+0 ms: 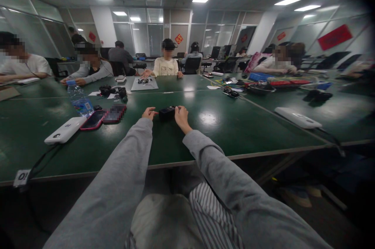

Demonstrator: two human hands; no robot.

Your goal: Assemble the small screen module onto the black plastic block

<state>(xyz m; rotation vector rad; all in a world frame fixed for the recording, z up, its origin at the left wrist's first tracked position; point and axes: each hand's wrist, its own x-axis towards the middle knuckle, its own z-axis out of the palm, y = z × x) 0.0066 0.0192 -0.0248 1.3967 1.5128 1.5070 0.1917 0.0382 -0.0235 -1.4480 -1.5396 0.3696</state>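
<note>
A small black box-shaped object [166, 112] rests on the green table in front of me; its exact kind is too small to tell. My right hand [181, 117] grips its right end, thumb and fingers bent around it. At the left end is my left hand [149, 113], with fingers apart and pointing at the object. One fingertip reaches close to the box's side; whether it touches, I cannot tell.
Left on the green table [187, 147] are a white power bank [65, 130], two phones, the nearer a pink-edged phone [93, 120], and a water bottle [79, 98]. Another white power bank [298, 118] lies right. Across sits a person [166, 65] by a grey board [137, 86].
</note>
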